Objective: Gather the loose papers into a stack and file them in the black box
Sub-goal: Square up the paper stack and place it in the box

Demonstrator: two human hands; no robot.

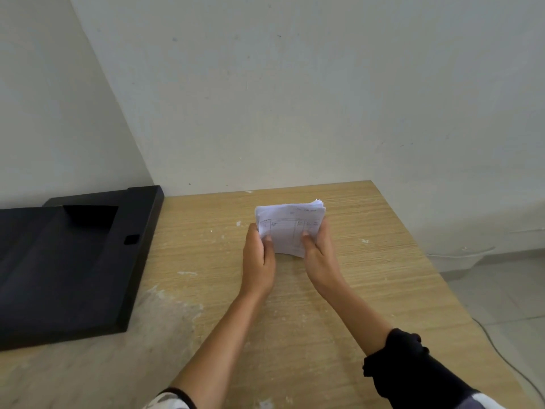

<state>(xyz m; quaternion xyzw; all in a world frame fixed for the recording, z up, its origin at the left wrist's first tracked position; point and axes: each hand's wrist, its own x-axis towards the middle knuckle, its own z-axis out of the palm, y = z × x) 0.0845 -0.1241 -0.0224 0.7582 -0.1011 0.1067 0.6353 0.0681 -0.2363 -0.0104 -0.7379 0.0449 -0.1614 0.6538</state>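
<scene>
A stack of white papers [290, 227] with faint printed table lines is held upright above the middle of the wooden table [368, 276]. My left hand [259, 258] grips the stack's left edge, thumb on the front sheet. My right hand [320, 255] grips the right edge the same way. The black box [67, 261] lies flat at the table's left side, well to the left of both hands, with a dark recess near its far end.
Pale walls meet in a corner behind the table. The table's right edge drops to a tiled floor [501, 290], where a thin cable [501, 349] runs. White paint smears mark the tabletop near the box.
</scene>
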